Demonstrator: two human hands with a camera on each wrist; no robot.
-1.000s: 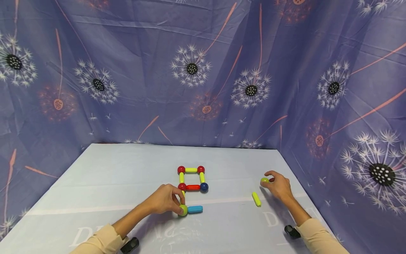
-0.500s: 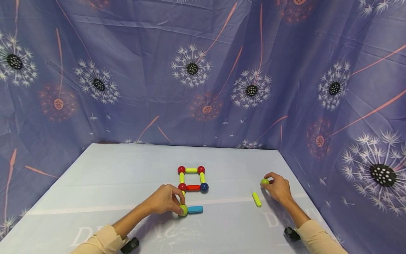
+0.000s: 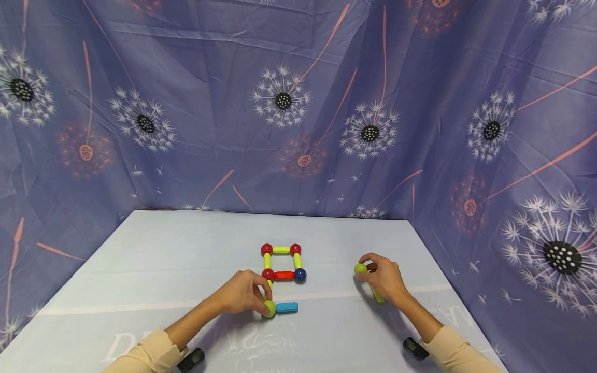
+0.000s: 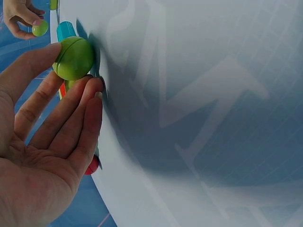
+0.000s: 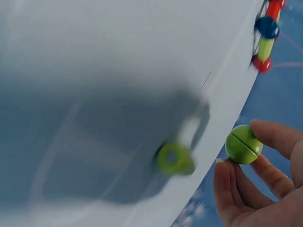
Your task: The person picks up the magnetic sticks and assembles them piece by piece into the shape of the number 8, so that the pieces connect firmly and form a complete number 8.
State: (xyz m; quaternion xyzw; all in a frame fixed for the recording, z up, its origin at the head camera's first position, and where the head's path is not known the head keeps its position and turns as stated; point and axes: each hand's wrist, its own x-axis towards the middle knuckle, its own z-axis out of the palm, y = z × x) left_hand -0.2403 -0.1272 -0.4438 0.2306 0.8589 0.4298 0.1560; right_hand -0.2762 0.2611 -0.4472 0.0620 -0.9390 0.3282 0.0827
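My left hand [image 3: 240, 292] pinches a light-green ball [image 3: 269, 310] between thumb and fingers at the near left corner of a ball-and-rod figure. A blue rod [image 3: 287, 307] points right from that ball, and a yellow-green rod [image 3: 270, 284], partly hidden by my fingers, runs up toward a red ball [image 3: 268, 275]. Held in the fingertips of my right hand [image 3: 386, 278] is a second light-green ball [image 5: 243, 144], raised over the table. A loose yellow-green rod [image 3: 378, 297] lies below that hand, partly covered by it in the head view.
Beyond my left hand lies a square of yellow-green rods, a red rod [image 3: 284, 275], red balls and a dark blue ball [image 3: 300, 275]. The white table [image 3: 196, 238] is backed by a purple dandelion-print curtain [image 3: 224, 119], which also hangs along the right side.
My right hand has moved left with its light-green ball and now overlaps the loose yellow-green rod. My left hand and the figure stay in place.
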